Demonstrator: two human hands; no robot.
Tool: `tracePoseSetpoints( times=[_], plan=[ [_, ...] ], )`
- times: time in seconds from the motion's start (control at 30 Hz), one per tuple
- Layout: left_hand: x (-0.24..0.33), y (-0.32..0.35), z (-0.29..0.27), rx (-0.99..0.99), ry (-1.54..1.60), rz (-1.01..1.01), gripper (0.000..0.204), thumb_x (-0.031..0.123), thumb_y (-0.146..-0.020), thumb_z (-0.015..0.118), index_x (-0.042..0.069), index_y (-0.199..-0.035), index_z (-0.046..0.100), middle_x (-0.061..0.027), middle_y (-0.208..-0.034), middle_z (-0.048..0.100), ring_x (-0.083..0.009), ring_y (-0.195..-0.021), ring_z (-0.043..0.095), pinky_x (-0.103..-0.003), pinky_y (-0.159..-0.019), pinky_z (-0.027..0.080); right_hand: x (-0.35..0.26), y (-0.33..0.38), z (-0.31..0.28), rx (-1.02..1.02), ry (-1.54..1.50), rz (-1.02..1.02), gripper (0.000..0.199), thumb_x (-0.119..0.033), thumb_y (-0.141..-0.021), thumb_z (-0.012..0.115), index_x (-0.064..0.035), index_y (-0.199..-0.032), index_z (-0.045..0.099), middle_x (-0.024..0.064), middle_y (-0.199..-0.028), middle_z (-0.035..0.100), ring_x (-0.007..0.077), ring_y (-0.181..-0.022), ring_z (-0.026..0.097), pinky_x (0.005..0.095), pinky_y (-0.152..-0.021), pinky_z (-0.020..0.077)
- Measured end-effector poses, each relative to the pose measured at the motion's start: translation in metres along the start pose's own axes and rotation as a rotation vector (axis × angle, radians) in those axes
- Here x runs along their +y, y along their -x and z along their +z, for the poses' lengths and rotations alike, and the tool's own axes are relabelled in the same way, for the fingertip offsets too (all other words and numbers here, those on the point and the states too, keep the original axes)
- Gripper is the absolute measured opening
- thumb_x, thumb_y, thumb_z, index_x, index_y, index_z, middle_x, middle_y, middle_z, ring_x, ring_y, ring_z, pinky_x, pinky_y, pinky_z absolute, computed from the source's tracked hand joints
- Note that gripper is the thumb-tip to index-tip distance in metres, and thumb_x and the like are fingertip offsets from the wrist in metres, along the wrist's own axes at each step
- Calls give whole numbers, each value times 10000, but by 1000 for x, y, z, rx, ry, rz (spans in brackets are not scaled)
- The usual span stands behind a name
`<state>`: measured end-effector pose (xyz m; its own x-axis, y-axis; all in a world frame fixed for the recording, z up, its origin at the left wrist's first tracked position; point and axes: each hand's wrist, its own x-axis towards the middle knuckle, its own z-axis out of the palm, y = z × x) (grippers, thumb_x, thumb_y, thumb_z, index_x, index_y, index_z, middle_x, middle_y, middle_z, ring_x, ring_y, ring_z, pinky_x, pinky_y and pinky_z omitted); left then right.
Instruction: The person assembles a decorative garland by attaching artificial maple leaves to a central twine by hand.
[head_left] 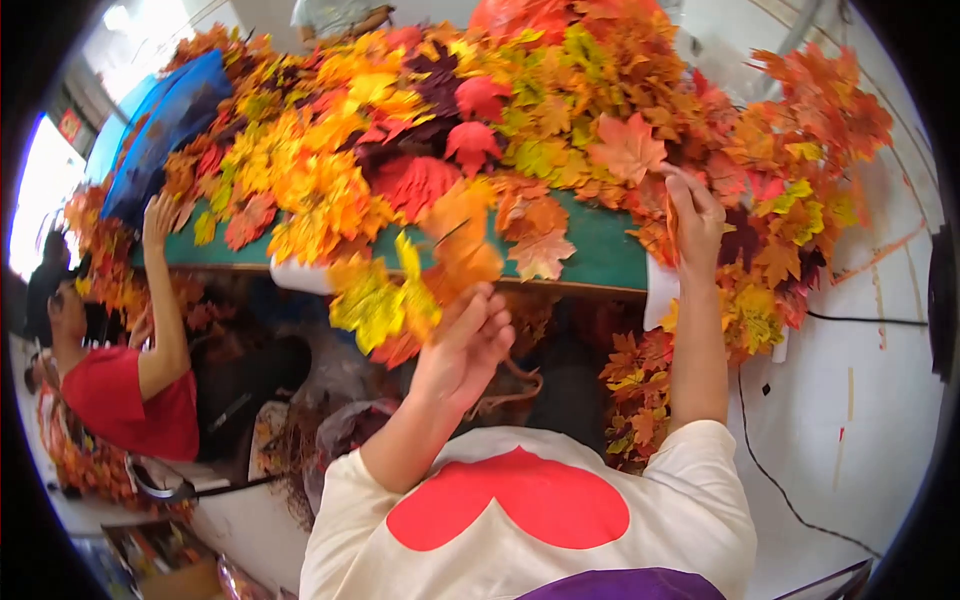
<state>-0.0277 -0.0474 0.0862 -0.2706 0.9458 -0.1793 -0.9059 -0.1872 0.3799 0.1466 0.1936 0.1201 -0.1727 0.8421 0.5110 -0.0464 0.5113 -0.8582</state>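
In front of me my left hand (465, 345) is closed on a spray of artificial maple leaves (385, 300), yellow, orange and red, held up before the table edge. Motion blurs its orange leaf. My right hand (693, 220) is raised at the table's right end, its fingers curled together. Next to its fingertips is a pale orange maple leaf (628, 148), and an orange leaf edge shows along its palm side. Whether the fingers grip either is hard to make out. A large heap of artificial maple leaves (330, 190) covers most of the green tabletop (592, 240).
At left a person in a red shirt (135, 400) sits with one arm raised to the heap, near a blue plastic bag (170, 140). Another person (340, 18) is across the table. Leaf strands (640, 390) hang off the right end. A black cable (765, 460) crosses the floor.
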Motion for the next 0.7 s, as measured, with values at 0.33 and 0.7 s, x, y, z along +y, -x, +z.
tracePoseSetpoints(
  times=[0.33,0.7],
  plan=[
    [-26,-17,-18,19,-36,39,133,150,-860,571,64,-960,554,-24,-871,594,-142,-773,586,-282,-662,501,-59,123,68,-567,110,-251,67,-42,-735,628,-36,-748,562,68,-740,591,229,-729,573,296,-680,455],
    [-33,-8,-23,-7,-146,105,114,188,-848,596,105,-909,547,4,-888,567,-103,-814,532,-271,-759,421,-60,128,72,-552,343,-325,116,-82,-694,680,-32,-740,585,68,-676,579,250,-625,555,331,-578,434]
  ],
)
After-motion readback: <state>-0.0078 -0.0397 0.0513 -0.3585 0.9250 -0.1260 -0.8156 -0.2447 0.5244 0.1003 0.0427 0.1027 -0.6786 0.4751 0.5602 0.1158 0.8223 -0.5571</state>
